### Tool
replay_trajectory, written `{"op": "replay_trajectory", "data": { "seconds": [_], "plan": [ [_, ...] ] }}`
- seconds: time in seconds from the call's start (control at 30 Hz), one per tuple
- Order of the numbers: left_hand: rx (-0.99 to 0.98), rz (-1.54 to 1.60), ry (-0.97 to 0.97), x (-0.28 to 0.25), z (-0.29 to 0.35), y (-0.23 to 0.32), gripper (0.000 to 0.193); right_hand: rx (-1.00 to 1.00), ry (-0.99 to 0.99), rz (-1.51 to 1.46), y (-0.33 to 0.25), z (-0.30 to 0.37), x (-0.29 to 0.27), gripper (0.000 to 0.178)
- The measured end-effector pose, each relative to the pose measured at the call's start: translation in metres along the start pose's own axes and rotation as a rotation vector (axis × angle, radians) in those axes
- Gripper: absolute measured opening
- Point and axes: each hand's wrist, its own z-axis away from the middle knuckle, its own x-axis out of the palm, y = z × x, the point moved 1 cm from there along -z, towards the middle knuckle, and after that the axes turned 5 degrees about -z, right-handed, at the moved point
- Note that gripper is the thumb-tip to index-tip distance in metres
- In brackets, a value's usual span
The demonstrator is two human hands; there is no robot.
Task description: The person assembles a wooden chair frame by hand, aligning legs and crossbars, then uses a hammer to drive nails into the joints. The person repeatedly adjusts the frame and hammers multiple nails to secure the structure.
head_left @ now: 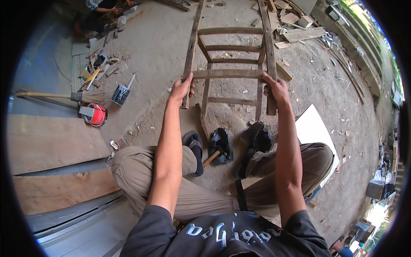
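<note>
A wooden chair frame (229, 74) with bare slats and rails stands in front of me, its upper end running out past the top edge. My left hand (181, 89) is closed round its left upright, close to the lower end. On the right upright, at the same height, my right hand (277, 89) grips with the thumb by the crossbar joint. Between my feet lies a black open bag (221, 144), and a wooden tool handle (211, 158) sticks out of it; the tool's head is hidden. A second black bag (262, 138) sits by my right foot.
Left of me are a red can (97, 115), a black tub (120, 94) with a brush, a broom (88, 97) and wide planks (55, 138). A white board (316, 130) lies right. Wood offcuts (303, 34) lie far right. Another person (102, 10) crouches far left.
</note>
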Motion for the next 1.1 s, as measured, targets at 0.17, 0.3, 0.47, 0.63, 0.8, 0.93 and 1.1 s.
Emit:
{"op": "replay_trajectory", "data": {
  "seconds": [0.17, 0.3, 0.47, 0.63, 0.8, 0.93, 1.1],
  "plan": [
    [0.031, 0.288, 0.084, 0.049, -0.003, -0.036, 0.062, -0.202, -0.048, 0.248, -0.079, 0.013, -0.002, 0.039],
    [-0.041, 0.385, 0.143, 0.126, -0.001, -0.092, 0.078, -0.334, -0.095, 0.522, -0.107, 0.016, -0.002, 0.039],
    [-0.203, 0.573, 0.253, 0.192, 0.005, -0.174, 0.077, -0.416, -0.132, 0.812, -0.089, 0.032, 0.033, 0.036],
    [-0.508, 0.785, 0.301, 0.198, -0.020, -0.244, 0.079, -0.441, -0.117, 0.849, -0.039, 0.039, 0.078, 0.037],
    [-0.686, 0.596, 0.318, 0.201, -0.047, -0.267, 0.089, -0.407, -0.126, 0.884, -0.009, 0.037, 0.107, 0.037],
    [-0.529, 0.623, 0.446, 0.165, -0.067, -0.331, 0.072, -0.434, -0.229, 0.883, 0.000, 0.041, 0.153, 0.036],
    [-0.465, 0.538, 0.374, 0.193, -0.038, -0.257, 0.053, -0.436, -0.144, 0.932, 0.008, 0.027, 0.121, 0.036]
  ]
}}
